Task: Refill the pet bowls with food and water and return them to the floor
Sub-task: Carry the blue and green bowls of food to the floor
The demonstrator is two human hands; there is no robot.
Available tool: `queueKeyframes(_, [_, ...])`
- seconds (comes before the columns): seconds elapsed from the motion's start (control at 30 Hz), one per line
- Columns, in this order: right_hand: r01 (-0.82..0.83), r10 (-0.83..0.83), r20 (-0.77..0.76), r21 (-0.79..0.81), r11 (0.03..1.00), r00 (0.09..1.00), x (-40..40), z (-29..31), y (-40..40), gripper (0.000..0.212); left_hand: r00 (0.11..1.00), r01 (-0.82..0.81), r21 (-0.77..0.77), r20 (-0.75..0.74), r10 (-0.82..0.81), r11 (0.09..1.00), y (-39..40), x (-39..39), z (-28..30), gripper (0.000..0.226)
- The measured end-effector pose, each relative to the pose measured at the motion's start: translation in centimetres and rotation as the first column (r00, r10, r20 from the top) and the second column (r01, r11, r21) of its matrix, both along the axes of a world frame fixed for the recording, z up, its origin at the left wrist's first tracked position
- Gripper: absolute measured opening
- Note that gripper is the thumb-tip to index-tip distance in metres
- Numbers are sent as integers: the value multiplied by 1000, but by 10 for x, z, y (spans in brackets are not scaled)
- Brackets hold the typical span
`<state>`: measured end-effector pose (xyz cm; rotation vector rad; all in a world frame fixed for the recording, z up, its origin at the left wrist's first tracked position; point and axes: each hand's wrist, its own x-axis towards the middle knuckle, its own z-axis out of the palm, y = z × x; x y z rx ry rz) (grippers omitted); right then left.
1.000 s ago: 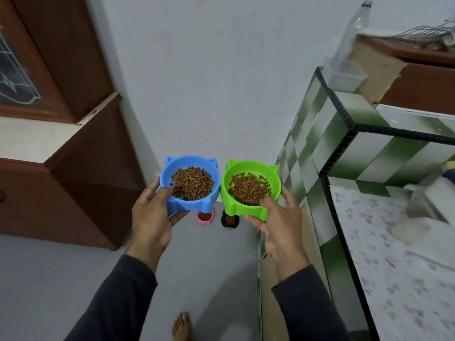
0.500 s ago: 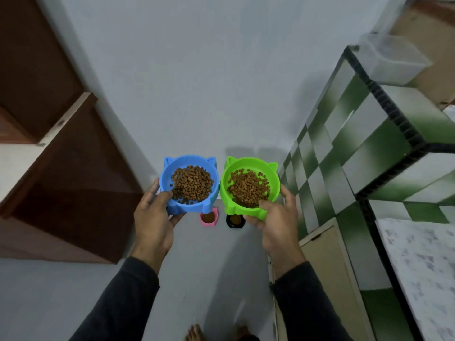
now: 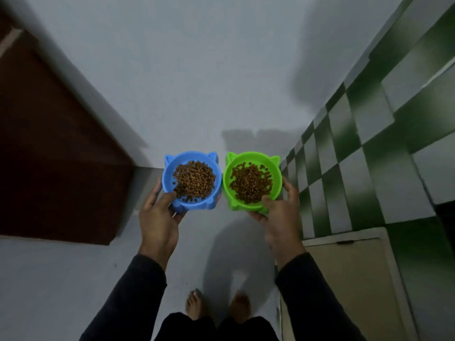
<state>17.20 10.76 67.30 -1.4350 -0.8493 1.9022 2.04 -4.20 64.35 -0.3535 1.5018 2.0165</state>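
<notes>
My left hand (image 3: 157, 217) grips a blue cat-eared bowl (image 3: 170, 166) by its near rim, thumb over the edge. The bowl holds a heap of brown kibble (image 3: 194, 180). My right hand (image 3: 278, 217) grips a green cat-eared bowl (image 3: 275, 168) the same way, and it also carries brown kibble (image 3: 250, 183). Both bowls are held side by side, almost touching, above the grey floor (image 3: 73, 279) in front of me. A sliver of pink shows just under the blue bowl's right edge.
A dark brown wooden cabinet (image 3: 49, 156) stands at the left. A green-and-white checkered tiled counter wall (image 3: 369, 156) runs along the right, with a beige cupboard door (image 3: 349, 279) below it. My bare feet (image 3: 216, 303) stand on the floor below the bowls.
The view has tilted further down and moved forward; the counter top has left the frame and both feet now show. The small pink and black bowls on the floor are now hidden behind the held bowls.
</notes>
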Motion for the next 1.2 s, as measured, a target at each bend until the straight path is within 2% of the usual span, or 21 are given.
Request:
queueKeyframes(0.2, [43,-41,48,-36,998,998,-22,-105,25,74,997,73,-33,17,-72,997,27,-24,-111,47])
queueKeyframes(0.6, [18,-8,99,-98,995,995,-44,-344,62,71,993,50,-54,111,-44,997,60,-48,-348,56])
queueKeyframes(0.8, [7,6,120,-110,994,993,-48,-451,67,69,993,47,-79,112,-38,996,68,-51,-455,53])
queueKeyframes(1.0, [47,-26,159,-129,991,987,-50,-538,67,69,991,55,-103,130,-41,993,69,-49,-538,53])
queueKeyframes(1.2, [80,-48,197,-158,984,979,-49,-598,64,71,988,51,-122,149,-32,991,66,-48,-590,54])
